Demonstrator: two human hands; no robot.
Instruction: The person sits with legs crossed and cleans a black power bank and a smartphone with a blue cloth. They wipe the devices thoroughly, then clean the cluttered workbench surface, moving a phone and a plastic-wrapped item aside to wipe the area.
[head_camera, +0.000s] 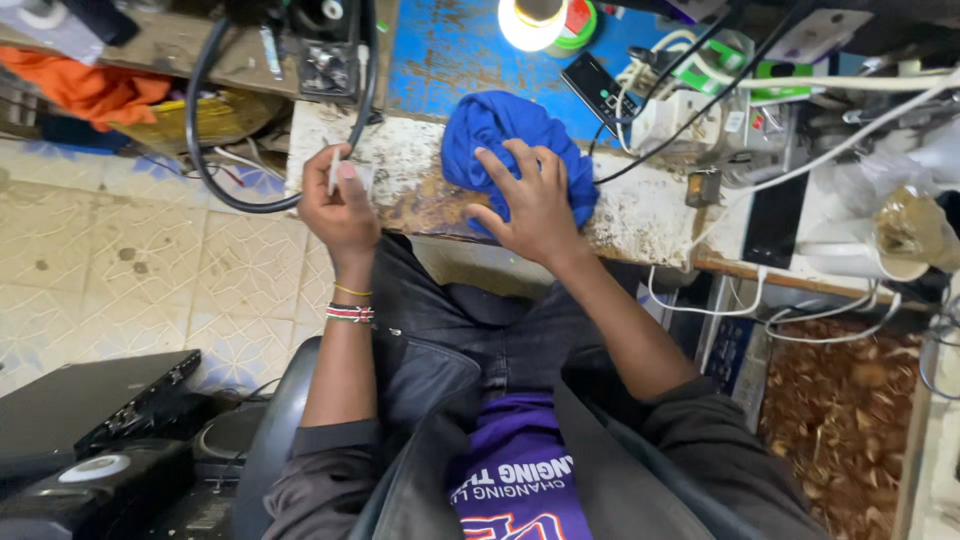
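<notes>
My right hand (530, 200) lies flat with fingers spread on a crumpled blue cloth (505, 135) that rests on a stained white bench top (640, 210). My left hand (340, 205) is closed around a small white slender object (335, 170), held at the bench's left edge. A beaded bracelet and a thin yellow band circle the left wrist. I sit in a dark chair, knees under the bench.
A thick black cable (205, 140) loops off the bench's left side over a tiled floor. Behind the cloth are a blue panel, a lit lamp (530, 22), a dark phone (598, 88), power adapters and wires. Black electronic boxes (90, 400) sit low left.
</notes>
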